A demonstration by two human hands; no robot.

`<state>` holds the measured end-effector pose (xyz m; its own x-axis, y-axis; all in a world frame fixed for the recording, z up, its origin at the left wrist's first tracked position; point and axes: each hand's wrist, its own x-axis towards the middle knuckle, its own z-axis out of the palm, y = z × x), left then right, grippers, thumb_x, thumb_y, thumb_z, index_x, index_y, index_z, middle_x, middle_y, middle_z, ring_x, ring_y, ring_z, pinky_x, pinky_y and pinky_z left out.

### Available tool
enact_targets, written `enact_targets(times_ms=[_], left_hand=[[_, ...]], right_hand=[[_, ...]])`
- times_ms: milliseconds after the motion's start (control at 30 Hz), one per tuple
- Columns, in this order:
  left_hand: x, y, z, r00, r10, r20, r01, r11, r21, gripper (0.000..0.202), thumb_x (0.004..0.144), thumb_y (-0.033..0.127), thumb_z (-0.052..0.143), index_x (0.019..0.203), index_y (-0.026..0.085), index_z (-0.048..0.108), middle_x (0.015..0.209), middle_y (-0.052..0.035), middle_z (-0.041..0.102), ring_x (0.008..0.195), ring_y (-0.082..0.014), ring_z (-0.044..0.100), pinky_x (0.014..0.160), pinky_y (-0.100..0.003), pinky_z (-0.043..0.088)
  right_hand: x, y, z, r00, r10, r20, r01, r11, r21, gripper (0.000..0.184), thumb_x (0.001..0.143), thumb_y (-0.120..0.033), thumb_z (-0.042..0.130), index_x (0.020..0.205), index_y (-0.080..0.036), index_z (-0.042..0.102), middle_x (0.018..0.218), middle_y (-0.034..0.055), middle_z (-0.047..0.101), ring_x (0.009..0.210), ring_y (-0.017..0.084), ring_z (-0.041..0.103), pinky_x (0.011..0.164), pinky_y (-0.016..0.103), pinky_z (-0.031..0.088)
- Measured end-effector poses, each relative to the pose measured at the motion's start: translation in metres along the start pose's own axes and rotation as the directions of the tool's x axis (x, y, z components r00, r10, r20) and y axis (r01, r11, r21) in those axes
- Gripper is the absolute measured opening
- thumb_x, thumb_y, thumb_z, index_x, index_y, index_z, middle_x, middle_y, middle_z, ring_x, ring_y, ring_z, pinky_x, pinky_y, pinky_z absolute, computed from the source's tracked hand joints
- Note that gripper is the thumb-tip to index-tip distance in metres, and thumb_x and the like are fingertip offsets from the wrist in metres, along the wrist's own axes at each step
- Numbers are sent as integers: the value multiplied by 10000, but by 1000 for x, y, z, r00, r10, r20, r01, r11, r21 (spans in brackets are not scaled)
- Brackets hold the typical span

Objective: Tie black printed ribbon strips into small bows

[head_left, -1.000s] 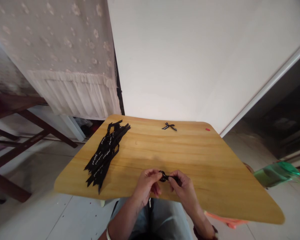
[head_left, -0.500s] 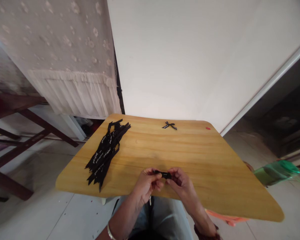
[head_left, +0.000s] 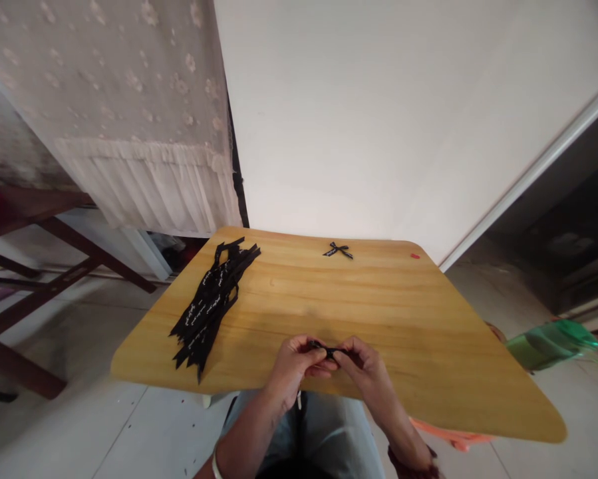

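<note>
"Head view: how's the grip?"

"The left hand [head_left: 295, 365] and right hand [head_left: 366, 370] both pinch a black ribbon [head_left: 327, 350] between their fingertips, almost touching."

"Where's the ribbon?"

"Held over the near part of the wooden table [head_left: 378, 299]."

"What's around it?"

"Well left of the hands lies a pile of ribbon strips [head_left: 209, 307]. Near the far edge sit a small black bow [head_left: 337, 250] and, further right, a red speck [head_left: 415, 256]."

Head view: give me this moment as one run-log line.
left hand: pinching black ribbon | right hand: pinching same ribbon | wooden table: black ribbon strips, small ribbon bow
</note>
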<state>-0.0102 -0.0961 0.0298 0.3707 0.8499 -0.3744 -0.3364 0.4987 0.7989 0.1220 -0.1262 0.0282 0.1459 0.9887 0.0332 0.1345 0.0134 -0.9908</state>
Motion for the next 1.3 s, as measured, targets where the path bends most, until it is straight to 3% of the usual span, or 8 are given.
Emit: enact_targets(times_ms=[300,600,833,967,1133,1300], left_hand=[[3,-11,10,997,71,-30,-68,995,71,358,607,486,586,585,144,484,413,-11,569,337,-153,544,301,-209,390],[2,-22,17,986,160,-39,-162,986,-44,345,698,471,495,571,153,453,381,26,515,248,-105,464,255,-180,334],[1,-28,21,974,201,-100,-215,965,-148,323,689,430,533,551,153,441,374,45,466,278,-84,453,253,-158,315],[2,-24,18,988,148,-49,-153,979,-135,348,665,456,542,543,146,444,368,30,480,258,-89,442,256,-172,314],[0,-8,4,998,29,-52,-30,999,-19,435,642,535,510,738,111,526,615,-46,621,271,-102,479,252,-201,332],[-3,1,0,999,-40,8,40,999,-31,396,533,313,685,850,127,536,637,-4,611,346,-88,515,292,-177,373]], right_hand=[[-7,-3,0,998,4,59,-4,1000,10,266,702,-405,566,591,-174,492,512,-14,513,498,114,455,495,231,363],[-12,-3,3,999,5,38,-7,999,52,253,718,-374,553,578,-176,477,512,-19,511,491,109,443,497,230,354],[-15,-9,6,999,-12,42,7,995,98,244,729,-349,533,569,-182,456,519,-16,507,505,111,447,514,233,356],[-13,-3,6,999,-24,41,19,994,104,231,744,-322,511,572,-188,434,512,-23,494,491,107,443,503,227,358],[-6,11,-1,987,-135,-85,122,982,-142,201,721,-322,522,588,-180,471,534,-24,471,494,106,423,474,217,343],[-4,11,-1,984,-144,-100,124,975,-186,211,729,-340,511,595,-177,494,508,-25,470,476,110,421,458,217,343]])
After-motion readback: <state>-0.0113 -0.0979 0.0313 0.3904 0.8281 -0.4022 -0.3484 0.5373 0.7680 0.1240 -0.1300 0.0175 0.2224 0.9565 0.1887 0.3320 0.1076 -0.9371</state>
